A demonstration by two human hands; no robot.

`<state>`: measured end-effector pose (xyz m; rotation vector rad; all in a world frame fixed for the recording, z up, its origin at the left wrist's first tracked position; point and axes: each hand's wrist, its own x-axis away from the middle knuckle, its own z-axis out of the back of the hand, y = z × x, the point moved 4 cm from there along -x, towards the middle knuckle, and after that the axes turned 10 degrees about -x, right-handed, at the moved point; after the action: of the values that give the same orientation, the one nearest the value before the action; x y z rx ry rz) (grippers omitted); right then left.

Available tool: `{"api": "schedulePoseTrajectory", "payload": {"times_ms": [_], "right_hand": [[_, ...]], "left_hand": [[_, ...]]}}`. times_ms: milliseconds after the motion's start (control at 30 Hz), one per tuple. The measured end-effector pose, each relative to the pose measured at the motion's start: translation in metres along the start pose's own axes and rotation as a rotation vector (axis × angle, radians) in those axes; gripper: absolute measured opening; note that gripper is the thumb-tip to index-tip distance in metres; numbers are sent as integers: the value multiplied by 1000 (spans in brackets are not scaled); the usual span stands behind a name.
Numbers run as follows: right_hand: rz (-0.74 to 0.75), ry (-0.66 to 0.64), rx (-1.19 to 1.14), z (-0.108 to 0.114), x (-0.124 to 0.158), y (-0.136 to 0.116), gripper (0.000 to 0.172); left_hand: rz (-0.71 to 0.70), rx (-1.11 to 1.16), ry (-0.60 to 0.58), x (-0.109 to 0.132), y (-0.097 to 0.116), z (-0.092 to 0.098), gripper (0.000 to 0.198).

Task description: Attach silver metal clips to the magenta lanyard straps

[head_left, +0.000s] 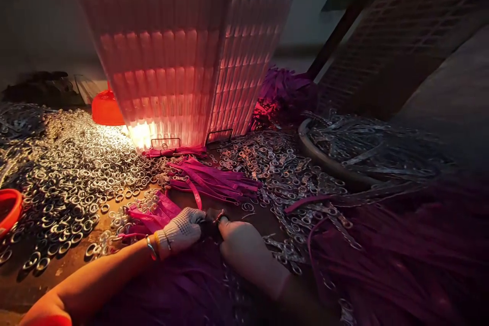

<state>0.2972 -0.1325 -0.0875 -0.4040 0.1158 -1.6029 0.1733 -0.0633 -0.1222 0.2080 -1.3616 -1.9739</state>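
My left hand, in a white dotted glove with a bangle at the wrist, is closed in a pinch at the near middle of the table. My right hand, also gloved, meets it fingertip to fingertip, closed round a small metal ring and a dark strap end that I can barely make out. Magenta straps lie in a bundle just beyond the hands, and more straps lie under my left hand. Loose metal rings cover the table to the left.
Two ribbed translucent panels stand lit at the back. Metal clips are heaped at centre right, beside a round tray of metal strips. An orange bowl sits back left, an orange rim at far left. Purple straps pile at right.
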Motion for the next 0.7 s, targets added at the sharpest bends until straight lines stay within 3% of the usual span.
{"api": "schedulePoseTrajectory", "payload": {"times_ms": [100,233,400,467,567,633,700], "right_hand": [[76,-22,65,2,2,-6,23],[86,11,69,9,11,-4,21],[36,38,68,10,20,21,20],[23,-10,78,13,20,46,19],[-175,-26,26,36,15,110,17],[-329,62,50,64,12,161,23],[-493,176,94,93,10,209,30]], "left_hand": [[-23,-23,-7,0,6,3,14],[-112,-229,-85,-2,21,19,20],[-70,-367,-8,-23,5,53,33],[-76,-470,23,-29,-4,57,32],[-95,-546,39,-29,-5,54,27],[-72,-383,83,-24,3,50,27],[16,-74,77,-17,12,43,31]]}}
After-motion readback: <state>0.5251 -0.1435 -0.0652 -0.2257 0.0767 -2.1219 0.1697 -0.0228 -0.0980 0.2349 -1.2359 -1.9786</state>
